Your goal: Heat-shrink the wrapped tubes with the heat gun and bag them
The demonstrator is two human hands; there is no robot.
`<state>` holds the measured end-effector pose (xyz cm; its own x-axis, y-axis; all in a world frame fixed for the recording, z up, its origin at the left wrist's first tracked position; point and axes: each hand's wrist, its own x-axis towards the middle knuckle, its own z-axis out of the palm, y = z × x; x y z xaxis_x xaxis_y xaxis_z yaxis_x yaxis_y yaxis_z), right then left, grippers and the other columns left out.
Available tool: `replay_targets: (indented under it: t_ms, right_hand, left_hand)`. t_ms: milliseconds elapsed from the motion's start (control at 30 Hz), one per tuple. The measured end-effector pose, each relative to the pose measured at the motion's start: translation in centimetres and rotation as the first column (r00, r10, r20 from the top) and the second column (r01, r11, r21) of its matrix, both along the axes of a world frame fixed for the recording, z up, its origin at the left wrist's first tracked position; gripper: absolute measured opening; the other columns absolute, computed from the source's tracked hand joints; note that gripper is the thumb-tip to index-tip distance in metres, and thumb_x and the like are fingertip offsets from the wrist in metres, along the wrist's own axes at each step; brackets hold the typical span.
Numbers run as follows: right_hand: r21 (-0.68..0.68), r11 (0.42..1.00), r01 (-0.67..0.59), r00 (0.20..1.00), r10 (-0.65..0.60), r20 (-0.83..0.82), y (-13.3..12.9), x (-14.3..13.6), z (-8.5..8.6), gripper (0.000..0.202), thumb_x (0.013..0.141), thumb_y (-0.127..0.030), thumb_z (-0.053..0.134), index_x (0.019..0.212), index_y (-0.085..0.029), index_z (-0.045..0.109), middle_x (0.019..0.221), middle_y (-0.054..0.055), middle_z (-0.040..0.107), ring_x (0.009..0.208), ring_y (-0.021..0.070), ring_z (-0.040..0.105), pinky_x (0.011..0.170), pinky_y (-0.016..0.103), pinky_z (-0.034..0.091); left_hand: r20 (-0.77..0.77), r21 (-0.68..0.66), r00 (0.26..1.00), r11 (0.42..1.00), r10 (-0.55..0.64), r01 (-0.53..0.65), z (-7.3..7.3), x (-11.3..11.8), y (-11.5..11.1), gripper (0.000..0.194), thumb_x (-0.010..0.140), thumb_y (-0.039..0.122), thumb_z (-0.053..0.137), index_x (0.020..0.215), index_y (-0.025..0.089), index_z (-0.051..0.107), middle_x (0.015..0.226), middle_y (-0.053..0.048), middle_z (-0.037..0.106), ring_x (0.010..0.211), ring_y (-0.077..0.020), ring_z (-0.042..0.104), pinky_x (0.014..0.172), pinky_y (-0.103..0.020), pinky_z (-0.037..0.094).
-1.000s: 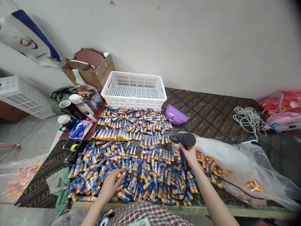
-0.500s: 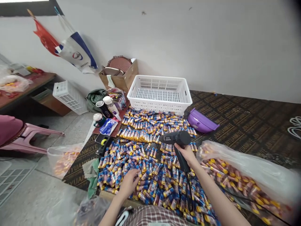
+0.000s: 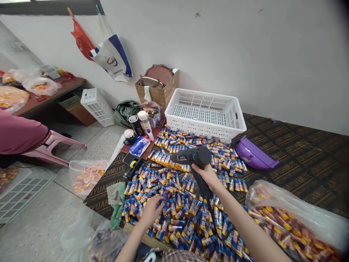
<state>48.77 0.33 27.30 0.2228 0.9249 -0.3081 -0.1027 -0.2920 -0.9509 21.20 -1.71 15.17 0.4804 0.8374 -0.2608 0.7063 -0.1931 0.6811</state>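
My right hand (image 3: 205, 175) is wrapped round the handle of a black hair dryer (image 3: 192, 156), its nozzle pointing left over the small tubes. My left hand (image 3: 152, 211) rests low over the near left part of the pile, thumb and fingers apart; its fingertips touch or hover just above the tubes. Many small clear tubes (image 3: 174, 203) with blue and yellow ends cover the dark board (image 3: 103, 198). Toward the back some tubes lie in neat rows, while nearer me they are jumbled. The dryer's cord hangs down across the pile.
A white plastic crate (image 3: 203, 125) stands behind the tubes, with a purple scoop (image 3: 255, 154) to its right. At right lies a clear bag of tubes (image 3: 289, 218). Bottles (image 3: 145, 123), a tape dispenser (image 3: 132, 168) and a cloth (image 3: 117, 203) line the left. A person sits on a pink stool (image 3: 58, 145).
The view has turned left, so the surroundings sit further right in the picture. The hair dryer has shifted left across the rows of tubes. My left hand stays low over the near pile.
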Motion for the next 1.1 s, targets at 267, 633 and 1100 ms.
replay_targets:
  t_ms: [267,633,1100]
  right_hand:
    - [-0.048,0.993,0.106,0.989,-0.100,0.106,-2.1,3.1,0.4,0.038,0.066,-0.049,0.066,0.080,-0.015,0.058,0.063,0.003,0.063,0.049,0.0169,0.058,0.042,0.026,0.043]
    - [-0.143,0.865,0.481,0.866,-0.443,0.230,-11.0,10.5,-0.5,0.039,0.063,-0.048,0.068,0.085,-0.018,0.059,0.071,0.006,0.068,0.057,0.0214,0.061,0.050,0.030,0.049]
    - [-0.132,0.978,0.161,0.986,-0.153,0.063,-5.0,5.6,-2.0,0.033,0.067,-0.048,0.065,0.080,-0.018,0.059,0.064,0.004,0.064,0.053,0.0190,0.058,0.047,0.029,0.044]
  left_hand:
    - [-0.040,0.178,0.991,0.977,0.125,-0.116,1.1,5.6,8.5,0.034,0.082,0.028,0.039,0.109,0.017,0.057,0.110,-0.010,0.059,0.105,-0.0214,0.052,0.091,-0.033,0.040]
    - [-0.339,0.365,0.917,0.928,0.208,-0.075,0.9,17.9,12.8,0.045,0.069,0.032,0.059,0.110,0.018,0.047,0.105,-0.011,0.049,0.103,-0.0271,0.045,0.086,-0.039,0.035]
    - [0.060,0.287,0.978,0.941,-0.202,0.177,-1.2,10.8,-1.0,0.034,0.075,0.015,0.047,0.108,0.022,0.052,0.113,-0.010,0.051,0.109,-0.0250,0.045,0.091,-0.046,0.040]
